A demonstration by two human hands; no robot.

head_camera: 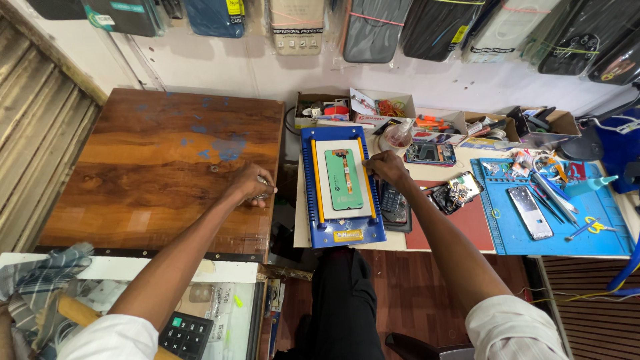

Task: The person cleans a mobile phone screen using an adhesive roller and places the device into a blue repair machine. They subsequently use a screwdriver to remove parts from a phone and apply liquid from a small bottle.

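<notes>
Your right hand [385, 167] rests at the right rail of a blue and yellow screen-separating machine [341, 190], fingers curled and touching the edge of the phone display panel [343, 180] that lies on its white plate. You are not gripping the panel; the fingertips only steady or test its edge. Your left hand [252, 183] is well apart from it, stretched out to the wooden tabletop [160, 167] on your left. It is closed loosely around something small and metallic near the table's right edge; what that thing is cannot be told from here.

It looks as though you are partway through work on the display, with the panel set on the machine and one hand fetching a small item. Judging by this, the next move calls for bringing the left hand back across the gap between the two tables without dropping what it holds, while the right hand keeps the panel square between the yellow rails.

The panel lies flat, back side up, showing a green surface with a thin orange flex cable running down from its top edge. It sits centred on the plate and looks whole.

Just right of your right hand lie a dark phone [393, 203] and an opened phone [455, 191] with its circuitry showing. Farther right, a blue work mat [600, 237] holds another phone, tweezers and yellow-handled scissors. Cardboard boxes of parts line the wall behind.
</notes>
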